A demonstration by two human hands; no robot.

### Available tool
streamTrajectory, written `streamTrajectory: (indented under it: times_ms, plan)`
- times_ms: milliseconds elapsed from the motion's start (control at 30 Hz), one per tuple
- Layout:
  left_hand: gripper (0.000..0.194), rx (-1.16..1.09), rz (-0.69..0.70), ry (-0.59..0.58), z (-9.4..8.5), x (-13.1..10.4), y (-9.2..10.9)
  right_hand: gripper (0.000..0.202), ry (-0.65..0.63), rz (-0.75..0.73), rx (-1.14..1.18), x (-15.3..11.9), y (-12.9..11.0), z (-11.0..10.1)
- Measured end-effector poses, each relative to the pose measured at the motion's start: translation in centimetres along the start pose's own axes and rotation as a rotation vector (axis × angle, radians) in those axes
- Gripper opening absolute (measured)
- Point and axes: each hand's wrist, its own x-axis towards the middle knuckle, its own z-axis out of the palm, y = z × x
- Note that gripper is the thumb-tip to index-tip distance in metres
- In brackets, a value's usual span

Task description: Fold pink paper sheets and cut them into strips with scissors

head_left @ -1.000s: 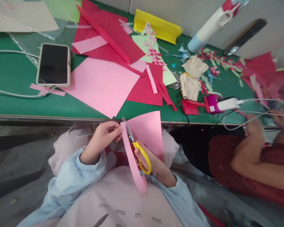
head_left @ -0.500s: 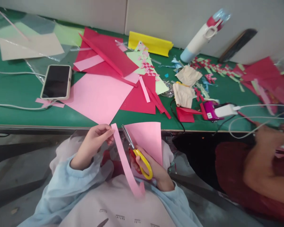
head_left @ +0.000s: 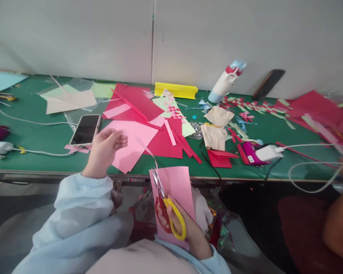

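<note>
Pink paper sheet [head_left: 175, 180] was upright over the lap, before the near edge of the green worktop [head_left: 45, 163], its lower part partly covered by the right hand [head_left: 190, 224]. That hand gripped scissors [head_left: 168, 201], fingers through the red and yellow plastic loops, the metal blades slightly parted. A narrow pink strip [head_left: 153, 155], curved and seen almost edge-on, rose from beside the blades and faded into blur short of the left hand [head_left: 104, 148]; that hand was raised with fingers curled toward the thumb, and whether it pinched anything I could not tell. It overlapped a smartphone [head_left: 85, 130] with a glossy black screen. A co-worker's arm [head_left: 338, 228] was blurred and cut off by the right edge. Flat matte red sheets [head_left: 150, 104], checkered woven paper [head_left: 242, 104], crinkled clear film [head_left: 70, 110] and a cylindrical white-and-blue bottle [head_left: 222, 85] lay or stood behind.
</note>
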Motion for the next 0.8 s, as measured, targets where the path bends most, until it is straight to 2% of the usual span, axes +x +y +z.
streamTrajectory:
  times_ms: [133,233,467,600,700,800]
  plan:
    - [0.012,-0.04,0.048,0.079,0.2,2.0,-1.1,0.038,0.004,0.02,0.016,-0.1,0.0,-0.1]
    - [0.011,-0.032,0.069,0.131,-0.2,2.4,-2.1,0.039,-0.002,0.007,0.032,-0.2,0.4,-0.4]
    - [0.009,0.076,0.009,0.154,-1.8,1.3,-2.3,0.039,-0.025,-0.021,0.007,-0.2,0.4,-0.6]
    - [0.02,0.214,-0.011,0.131,-2.8,-0.7,-2.0,0.044,-0.055,-0.026,0.021,0.0,0.1,-0.4]
    - [0.021,0.345,-0.098,-0.021,-3.3,-3.4,-2.7,0.045,-0.056,-0.026,0.022,-0.1,-0.1,-0.2]
    - [0.023,0.495,-0.322,-0.376,-3.1,-6.8,-4.8,0.049,-0.051,-0.042,0.022,-0.3,-0.4,0.0]
